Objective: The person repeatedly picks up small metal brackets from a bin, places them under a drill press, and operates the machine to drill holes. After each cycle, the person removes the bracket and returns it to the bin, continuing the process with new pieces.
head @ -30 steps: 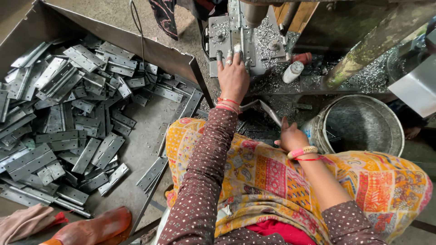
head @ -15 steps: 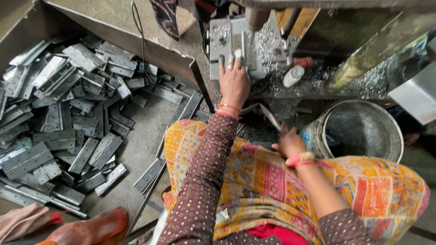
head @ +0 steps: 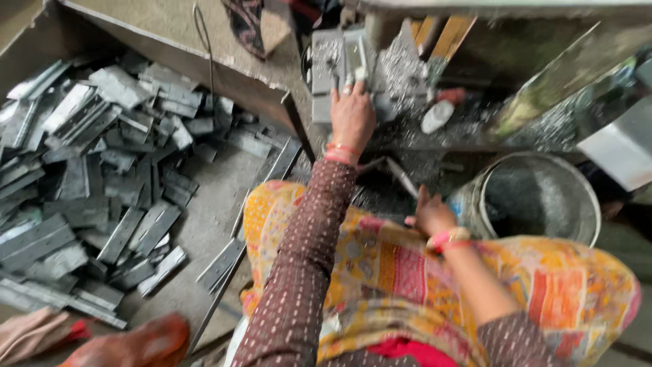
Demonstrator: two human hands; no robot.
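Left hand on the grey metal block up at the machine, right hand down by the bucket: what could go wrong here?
1. Left hand has its fingertips on the grey metal block amid silvery shavings: cuts seem possible.
2. Right hand grips a thin metal rod near the round metal bucket; it may slip.

A small metal workshop, seen from our seat on the floor.

We see a heap of cut grey metal strips point(head: 88, 177) piled in a walled bin point(head: 204, 64), a steel jig point(head: 343, 68) dusted with bright metal shavings point(head: 401, 75), a metal bucket point(head: 536, 200) beside it, and gritty, dust-covered surfaces all around.
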